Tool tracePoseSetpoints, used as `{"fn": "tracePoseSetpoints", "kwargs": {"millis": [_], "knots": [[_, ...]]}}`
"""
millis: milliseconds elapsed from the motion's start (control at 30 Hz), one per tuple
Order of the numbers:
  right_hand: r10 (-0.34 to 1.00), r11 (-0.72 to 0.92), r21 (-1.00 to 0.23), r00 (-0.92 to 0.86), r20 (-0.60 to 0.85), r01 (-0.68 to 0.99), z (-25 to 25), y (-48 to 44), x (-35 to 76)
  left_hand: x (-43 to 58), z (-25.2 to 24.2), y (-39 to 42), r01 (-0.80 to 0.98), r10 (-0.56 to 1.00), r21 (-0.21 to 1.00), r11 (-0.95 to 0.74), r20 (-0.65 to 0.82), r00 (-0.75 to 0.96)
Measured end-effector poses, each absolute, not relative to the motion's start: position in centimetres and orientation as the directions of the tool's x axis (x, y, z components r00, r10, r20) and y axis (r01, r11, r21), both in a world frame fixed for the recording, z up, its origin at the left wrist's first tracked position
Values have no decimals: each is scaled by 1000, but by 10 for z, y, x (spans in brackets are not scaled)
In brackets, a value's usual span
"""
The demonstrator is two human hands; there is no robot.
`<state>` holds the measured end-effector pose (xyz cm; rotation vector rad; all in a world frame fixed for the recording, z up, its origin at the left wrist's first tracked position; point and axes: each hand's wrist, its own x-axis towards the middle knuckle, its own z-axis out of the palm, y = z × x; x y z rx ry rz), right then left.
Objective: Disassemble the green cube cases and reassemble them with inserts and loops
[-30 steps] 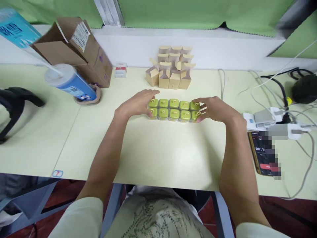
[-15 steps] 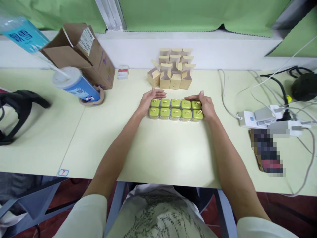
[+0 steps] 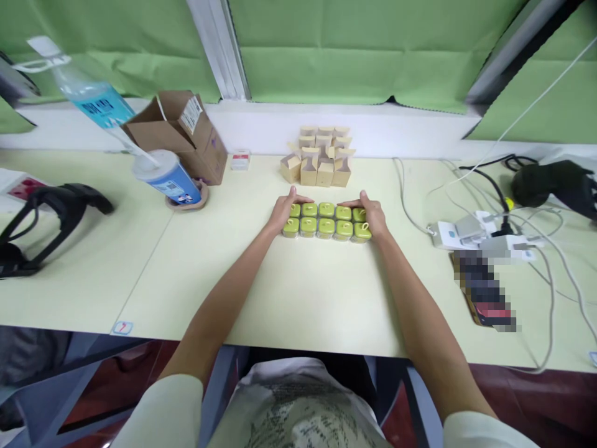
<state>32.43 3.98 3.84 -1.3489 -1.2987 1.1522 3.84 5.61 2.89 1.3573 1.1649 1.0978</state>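
Standing cup (image 3: 165, 177): blue, lidded, with a straw, on a coaster beside the cardboard box (image 3: 186, 134). It is well apart from the hands, so I judge a spill likely only if an elbow swings wide to the left.
Left hand (image 3: 282, 214): open and flat, palm against the left end of the jars, fingers curled round the back corner. It grips nothing by itself, so uneven pressure could let an end jar skid out.
Jars (image 3: 326, 219): ten small green-lidded ones in two rows of five, touching, on the desk (image 3: 303, 292) between the two hands. Whether they are bound together I cannot tell. If they are loose, squeezing from the ends may buckle a row or tip a jar.
Right hand (image 3: 370, 214): open likewise, palm on the right end, fingers along the back. Pressing harder than the other hand would slide the whole block sideways.
Paper cartons (image 3: 319, 158): stacked near, behind the jars. A shove forward could topple the stack.
Power strip (image 3: 471, 230): lies with its cables well apart to the right, a snag risk only for a wide sweep.
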Motion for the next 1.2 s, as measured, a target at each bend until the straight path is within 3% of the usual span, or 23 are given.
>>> {"fn": "tracePoseSetpoints", "kwargs": {"millis": [667, 833, 933, 1033, 1200], "knots": [[994, -50, -993, -94, -60, 110, 38, -8, 333, 42, 33, -4, 70, 994, 998, -8, 1, 105], [971, -89, -990, -212, -110, 105, 49, 7, 350, 34, 25, -6, -113, 998, 993, 20, -13, 68], [968, 20, -965, -248, -47, 262, 66, 29, 350, 25, 22, -12, -161, 995, 987, 1, 15, 99], [909, 167, -869, -413, -46, 465, 80, 51, 334, 18, 24, -17, -36, 975, 996, -80, 86, 205], [774, 357, -758, -627, -87, 546, 89, 56, 309, 20, 26, -13, 60, 954, 984, -166, 145, 261]]}}
